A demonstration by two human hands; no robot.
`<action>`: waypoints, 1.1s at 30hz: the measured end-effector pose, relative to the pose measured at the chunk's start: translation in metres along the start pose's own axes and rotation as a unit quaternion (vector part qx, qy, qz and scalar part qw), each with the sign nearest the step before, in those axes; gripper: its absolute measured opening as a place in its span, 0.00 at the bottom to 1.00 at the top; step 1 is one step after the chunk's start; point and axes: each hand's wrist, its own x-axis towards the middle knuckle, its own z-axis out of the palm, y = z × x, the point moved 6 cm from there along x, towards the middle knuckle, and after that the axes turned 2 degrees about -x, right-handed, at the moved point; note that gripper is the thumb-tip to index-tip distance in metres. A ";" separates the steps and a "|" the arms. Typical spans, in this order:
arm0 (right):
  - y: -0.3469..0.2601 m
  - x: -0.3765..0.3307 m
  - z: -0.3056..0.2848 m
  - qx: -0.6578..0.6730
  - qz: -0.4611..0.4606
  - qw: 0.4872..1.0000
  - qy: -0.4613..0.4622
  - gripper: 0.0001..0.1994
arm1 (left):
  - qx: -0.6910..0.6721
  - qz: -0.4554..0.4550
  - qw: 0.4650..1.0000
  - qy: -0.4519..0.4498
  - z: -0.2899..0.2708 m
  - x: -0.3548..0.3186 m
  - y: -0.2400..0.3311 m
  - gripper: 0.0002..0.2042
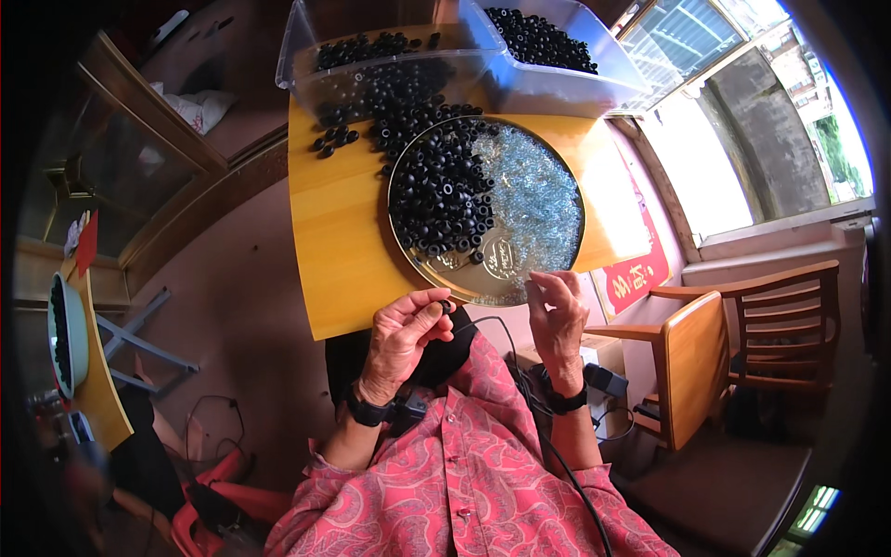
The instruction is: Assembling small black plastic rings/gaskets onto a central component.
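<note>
Daylight is admitted through a large window (742, 121) at the upper right. A wooden chair (742, 343) is placed below it on the brownish floor (232, 316). A glass-fronted wooden cabinet (139, 158) is seen at the left.

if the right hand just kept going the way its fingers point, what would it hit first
Most likely the round metal tray: the right hand sits at its near rim, fingers aimed up-left toward the pale blue clear pieces lying in it. Depth is hard to judge, so it could pass just above the rim.
</note>
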 end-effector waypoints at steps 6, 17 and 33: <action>-0.027 -0.006 0.010 -0.020 -0.035 0.997 -0.072 0.06 | 0.002 -0.004 1.000 0.009 -0.002 0.001 -0.001 0.11; -0.032 -0.007 0.020 -0.031 -0.074 0.990 -0.114 0.06 | 0.018 -0.010 1.000 0.008 0.001 0.002 -0.001 0.11; -0.025 0.010 0.018 -0.073 -0.081 0.989 -0.098 0.05 | 0.015 -0.012 1.000 0.010 0.000 0.002 0.000 0.11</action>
